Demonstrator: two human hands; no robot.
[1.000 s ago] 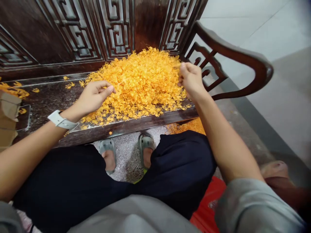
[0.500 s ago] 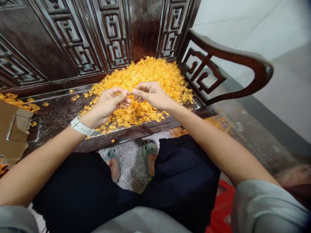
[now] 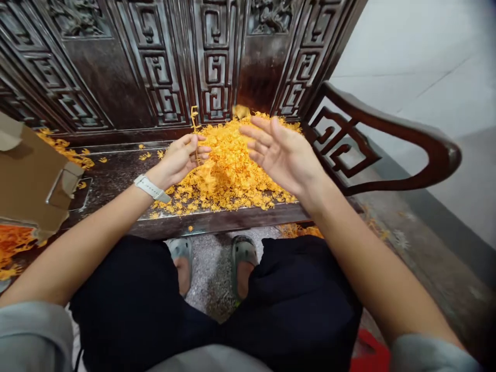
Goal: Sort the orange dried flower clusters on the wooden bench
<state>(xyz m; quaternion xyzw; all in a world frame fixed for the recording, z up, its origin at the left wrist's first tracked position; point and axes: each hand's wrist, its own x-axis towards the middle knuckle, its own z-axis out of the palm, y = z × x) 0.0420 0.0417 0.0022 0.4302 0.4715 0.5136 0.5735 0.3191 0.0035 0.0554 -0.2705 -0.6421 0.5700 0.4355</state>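
My left hand [image 3: 179, 159] is pinched on a thin yellow-orange plastic strip [image 3: 194, 120] with short side stubs, which stands upright from the fingers. My right hand [image 3: 284, 154] is open, its fingers spread, above the right side of a pile of small yellow-orange claw-shaped plastic pieces [image 3: 228, 168]. Just past its fingertips a blurred yellow piece [image 3: 241, 111] shows against the bench back; whether it is in the air or on the pile's top I cannot tell.
The pile lies on a dark carved wooden bench [image 3: 116, 175] with a curved armrest [image 3: 418, 181] at right. An open cardboard box [image 3: 34, 175] stands at left, with orange pieces [image 3: 15, 248] below it. More orange strips [image 3: 300, 230] lie under the bench's front edge.
My hands, fingertips together before, are now apart. The right hand has opened and moved right; the left keeps its pinch, and its strip now shows upright. The view has shifted.
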